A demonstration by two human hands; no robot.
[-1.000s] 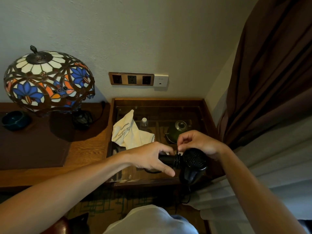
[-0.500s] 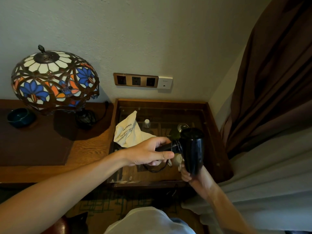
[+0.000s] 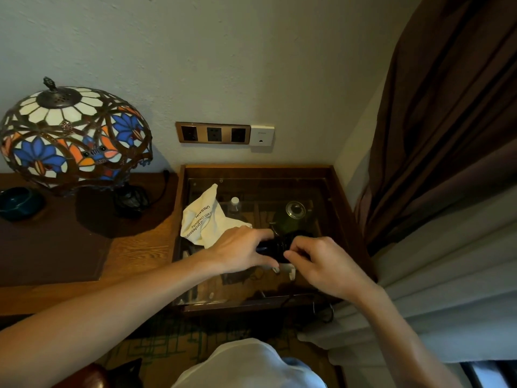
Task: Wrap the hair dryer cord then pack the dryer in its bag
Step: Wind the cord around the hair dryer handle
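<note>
The black hair dryer [image 3: 282, 243] is held over the glass-topped side table [image 3: 340, 191], mostly hidden between my hands. My left hand [image 3: 240, 249] grips its handle from the left. My right hand [image 3: 321, 263] pinches the black cord close against the dryer's body. A white plug [image 3: 286, 268] hangs just under my hands. A loop of the cord [image 3: 324, 312] dangles off the table's front edge. The cream cloth bag [image 3: 202, 217] with black print lies crumpled on the glass, just left of my left hand.
A stained-glass lamp [image 3: 70, 135] and a dark bowl [image 3: 19, 201] stand on the wooden desk [image 3: 140, 247] at left. Wall sockets [image 3: 214, 133] sit above the table. Under the glass are a small bottle [image 3: 234, 205] and a green teapot [image 3: 293, 217]. Brown and white curtains [image 3: 447, 163] hang right.
The dryer has dropped from upright to low between my hands. My right hand came up from beneath it and now pinches the cord on top.
</note>
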